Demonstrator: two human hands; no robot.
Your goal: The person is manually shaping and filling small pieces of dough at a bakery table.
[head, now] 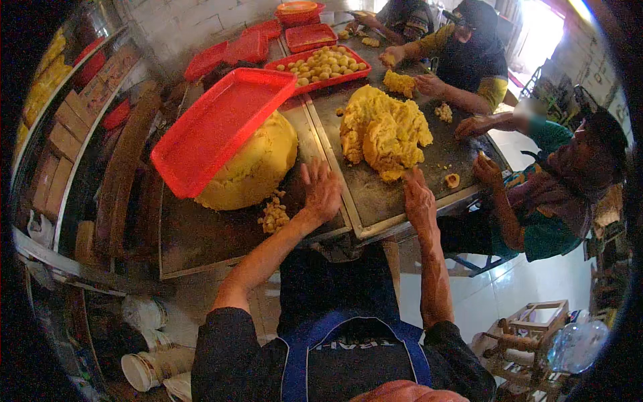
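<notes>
My left hand (321, 190) lies over the table near the metal edge strip, fingers spread, with nothing seen in it. My right hand (420, 198) is at the near lower edge of a rough mound of yellow dough (384, 130); whether it grips any dough cannot be told. Left of my left hand, a large smooth dough mass (256, 163) sits partly hidden under a tilted red plastic tray (226, 128). A small heap of pale pieces (274, 215) lies beside that mass. Farther back, another red tray (366, 70) holds many small dough balls (326, 64).
Across the table and at the right, several people work with dough, one person's hand (487, 168) holding a small piece. Stacked red trays (311, 37) stand at the back. Shelves with cardboard boxes (70, 118) run along the left. White buckets (138, 372) lie at lower left, a wooden stool (540, 314) at lower right.
</notes>
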